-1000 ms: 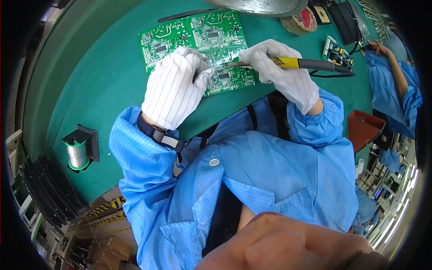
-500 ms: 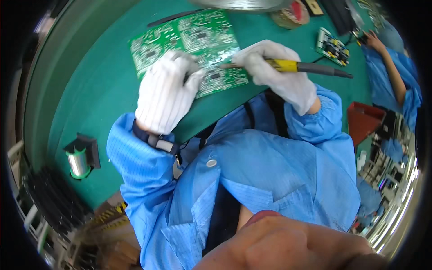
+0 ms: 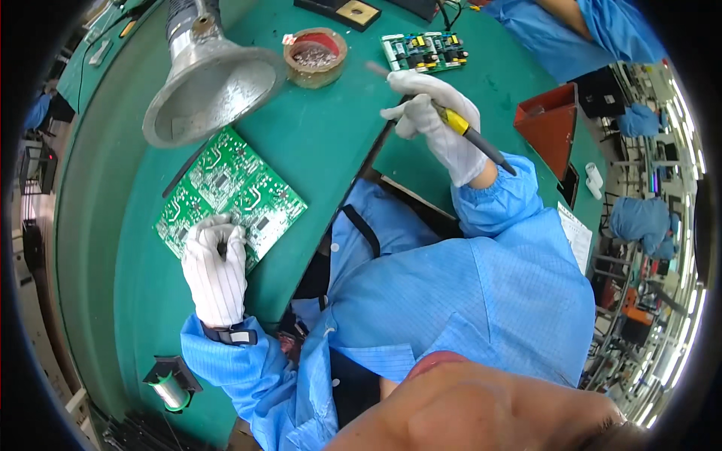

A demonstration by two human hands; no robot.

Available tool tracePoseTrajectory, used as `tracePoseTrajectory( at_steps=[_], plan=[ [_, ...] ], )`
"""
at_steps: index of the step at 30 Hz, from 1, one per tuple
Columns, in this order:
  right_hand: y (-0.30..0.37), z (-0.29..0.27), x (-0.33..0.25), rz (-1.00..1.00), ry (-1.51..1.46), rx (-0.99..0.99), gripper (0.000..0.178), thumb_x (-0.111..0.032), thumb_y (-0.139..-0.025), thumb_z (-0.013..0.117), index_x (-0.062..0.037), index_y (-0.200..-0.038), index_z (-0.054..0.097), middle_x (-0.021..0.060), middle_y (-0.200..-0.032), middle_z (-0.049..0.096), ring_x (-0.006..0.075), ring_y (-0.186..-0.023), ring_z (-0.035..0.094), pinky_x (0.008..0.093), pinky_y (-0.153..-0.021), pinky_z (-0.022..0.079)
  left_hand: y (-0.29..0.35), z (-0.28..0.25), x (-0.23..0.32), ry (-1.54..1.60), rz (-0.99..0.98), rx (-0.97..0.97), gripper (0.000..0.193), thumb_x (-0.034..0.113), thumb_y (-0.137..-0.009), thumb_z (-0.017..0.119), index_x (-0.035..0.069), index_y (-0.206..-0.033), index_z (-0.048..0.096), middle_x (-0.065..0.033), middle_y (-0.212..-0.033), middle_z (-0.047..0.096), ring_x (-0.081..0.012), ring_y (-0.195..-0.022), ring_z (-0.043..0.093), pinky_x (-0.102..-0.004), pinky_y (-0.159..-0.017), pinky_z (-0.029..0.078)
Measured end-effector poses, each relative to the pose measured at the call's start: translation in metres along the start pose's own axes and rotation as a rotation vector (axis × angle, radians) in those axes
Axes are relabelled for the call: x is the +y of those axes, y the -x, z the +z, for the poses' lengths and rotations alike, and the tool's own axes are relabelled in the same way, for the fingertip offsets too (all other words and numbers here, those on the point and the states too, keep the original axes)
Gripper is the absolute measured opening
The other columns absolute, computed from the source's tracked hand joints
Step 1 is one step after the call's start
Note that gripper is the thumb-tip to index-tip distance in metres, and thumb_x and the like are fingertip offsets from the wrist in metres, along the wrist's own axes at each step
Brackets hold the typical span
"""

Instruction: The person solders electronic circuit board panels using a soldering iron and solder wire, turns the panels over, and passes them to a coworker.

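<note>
A green circuit board panel [image 3: 256, 173] with several chips lies on the green bench at the left. My left hand [image 3: 214, 263], in a white striped glove, rests on its near edge. Thumb and fingers are pinched together there, and what they hold, if anything, is hidden. Away from the panel, on the right, my gloved right hand [image 3: 455, 146] grips a soldering iron [image 3: 456, 122] with a yellow and dark grey handle. Its brownish tip points up and left, above the bench and touching nothing.
A metal fume hood [image 3: 214, 90] hangs over the panel's far side. Beyond are a round tin [image 3: 316, 60], an iron stand [image 3: 350, 13] and populated boards [image 3: 425, 52]. A red bin [image 3: 549, 124] stands right, a solder spool [image 3: 171, 392] near left. Another person's blue sleeve [image 3: 541, 37] is at far right.
My right hand has moved right, carrying the soldering iron off the panel. My left hand stays on the panel. The whole view has shifted and turned, bringing the hood further into sight.
</note>
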State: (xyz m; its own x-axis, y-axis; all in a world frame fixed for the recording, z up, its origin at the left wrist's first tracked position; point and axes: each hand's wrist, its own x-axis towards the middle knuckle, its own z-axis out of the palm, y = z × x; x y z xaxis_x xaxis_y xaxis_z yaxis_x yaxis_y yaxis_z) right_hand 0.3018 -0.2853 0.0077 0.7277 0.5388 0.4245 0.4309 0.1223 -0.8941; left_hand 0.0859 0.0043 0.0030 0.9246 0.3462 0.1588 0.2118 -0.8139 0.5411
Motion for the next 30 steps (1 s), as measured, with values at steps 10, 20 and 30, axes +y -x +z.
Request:
tracePoseTrajectory(
  at_steps=[10, 20, 30],
  plan=[
    [-0.002, -0.016, 0.021, 0.044, 0.27, 0.182, 0.04, -0.032, -0.105, 0.056, 0.0029, -0.123, 0.062, 0.0125, -0.09, 0.071, 0.0229, -0.087, 0.071, 0.037, -0.085, 0.058, -0.001, -0.005, 0.0, 0.161, -0.09, 0.051, 0.009, 0.009, -0.084, 0.072, 0.002, -0.086, 0.066, -0.0138, -0.099, 0.072, -0.0318, -0.089, 0.068, -0.0391, -0.079, 0.054],
    [-0.019, 0.032, 0.017, -0.178, 0.349, -0.222, 0.067, -0.054, -0.102, 0.045, 0.0064, -0.124, 0.063, 0.0149, -0.098, 0.071, 0.0234, -0.087, 0.069, 0.0406, -0.087, 0.054, 0.0, -0.011, -0.01, 0.18, -0.074, -0.025, 0.008, 0.01, -0.085, 0.071, 0.002, -0.084, 0.071, -0.013, -0.103, 0.072, -0.0305, -0.092, 0.068, -0.0398, -0.081, 0.055],
    [-0.071, 0.036, 0.051, 0.039, 0.466, -0.101, 0.037, -0.022, -0.105, 0.053, 0.0023, -0.129, 0.065, 0.0029, -0.103, 0.068, 0.0068, -0.083, 0.056, 0.0197, -0.077, 0.044, 0.004, -0.014, -0.008, 0.212, -0.084, -0.059, 0.012, 0.011, -0.084, 0.073, 0.002, -0.079, 0.07, -0.0116, -0.105, 0.071, -0.0314, -0.097, 0.066, -0.041, -0.085, 0.053]
  ],
)
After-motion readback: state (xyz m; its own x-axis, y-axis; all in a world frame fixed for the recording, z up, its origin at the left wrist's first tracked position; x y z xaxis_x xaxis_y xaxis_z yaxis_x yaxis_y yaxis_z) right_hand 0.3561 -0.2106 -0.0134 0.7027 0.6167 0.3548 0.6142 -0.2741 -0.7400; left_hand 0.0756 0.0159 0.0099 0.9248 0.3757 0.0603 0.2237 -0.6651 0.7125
